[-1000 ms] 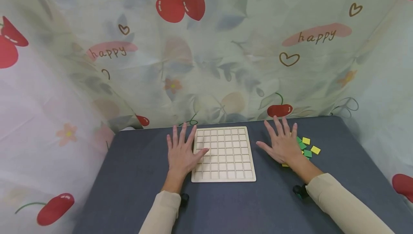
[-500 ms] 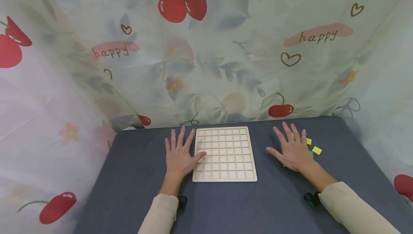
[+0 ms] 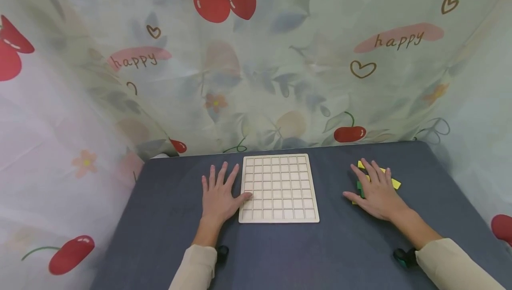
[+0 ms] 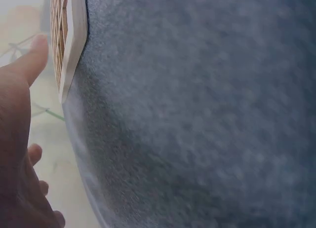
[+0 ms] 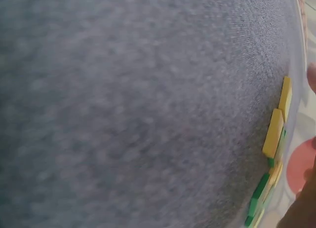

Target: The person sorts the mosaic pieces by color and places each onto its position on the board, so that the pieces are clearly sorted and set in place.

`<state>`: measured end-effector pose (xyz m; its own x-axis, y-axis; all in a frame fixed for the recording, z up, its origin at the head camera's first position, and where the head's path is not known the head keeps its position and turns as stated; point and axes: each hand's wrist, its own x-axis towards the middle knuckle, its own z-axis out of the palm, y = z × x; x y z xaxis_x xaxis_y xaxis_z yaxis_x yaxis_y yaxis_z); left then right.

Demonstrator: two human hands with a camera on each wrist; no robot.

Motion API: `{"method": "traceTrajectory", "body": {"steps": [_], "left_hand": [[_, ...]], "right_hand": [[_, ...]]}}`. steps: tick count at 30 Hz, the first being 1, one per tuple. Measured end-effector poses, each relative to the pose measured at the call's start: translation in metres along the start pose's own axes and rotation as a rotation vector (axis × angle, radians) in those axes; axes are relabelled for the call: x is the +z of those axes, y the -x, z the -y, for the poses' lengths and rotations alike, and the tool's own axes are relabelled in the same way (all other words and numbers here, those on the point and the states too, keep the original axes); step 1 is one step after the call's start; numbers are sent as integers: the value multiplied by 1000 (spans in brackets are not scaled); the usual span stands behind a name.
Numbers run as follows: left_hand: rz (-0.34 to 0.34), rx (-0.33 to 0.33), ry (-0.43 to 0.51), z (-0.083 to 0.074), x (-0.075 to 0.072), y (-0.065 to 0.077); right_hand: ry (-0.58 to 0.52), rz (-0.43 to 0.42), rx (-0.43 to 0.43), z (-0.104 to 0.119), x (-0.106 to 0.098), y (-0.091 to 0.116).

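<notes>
In the head view, a brown "happy" is standing at ten o'clock and a second "happy" at two, each crossing a pink patch on the printed cloth.

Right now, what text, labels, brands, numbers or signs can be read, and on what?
"happy": left pink streak on the cherry-print backdrop.
"happy": right pink streak, same backdrop.
None visible on the wooden grid board, yellow tiles or green tiles; tiles partly hidden.
Black wrist devices: too small to read any marking.
</notes>
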<state>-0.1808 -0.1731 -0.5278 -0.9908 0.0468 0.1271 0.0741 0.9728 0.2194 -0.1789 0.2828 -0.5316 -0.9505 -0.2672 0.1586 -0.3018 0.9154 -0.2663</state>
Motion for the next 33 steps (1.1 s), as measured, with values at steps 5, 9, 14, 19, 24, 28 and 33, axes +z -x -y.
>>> {"method": "traceTrajectory", "body": {"steps": [5,9,14,19,24,28,33], "left_hand": [[40,-8,24,6,2,3],[85,-18,46,10,1,6],[128,-20,67,13,2,8],[164,-8,94,15,1,8],[203,6,114,15,0,7],[234,15,125,16,-1,7],[270,3,146,15,-3,5]], "right_hand": [[-18,21,-37,-3,-1,5],[-19,48,-51,-5,-4,8],[-61,48,-70,-9,-8,14],[-124,66,-75,-9,-14,18],[-113,74,-117,-9,-15,22],[-94,23,-180,-9,-14,24],[-103,-23,-210,-9,-13,24]]}}
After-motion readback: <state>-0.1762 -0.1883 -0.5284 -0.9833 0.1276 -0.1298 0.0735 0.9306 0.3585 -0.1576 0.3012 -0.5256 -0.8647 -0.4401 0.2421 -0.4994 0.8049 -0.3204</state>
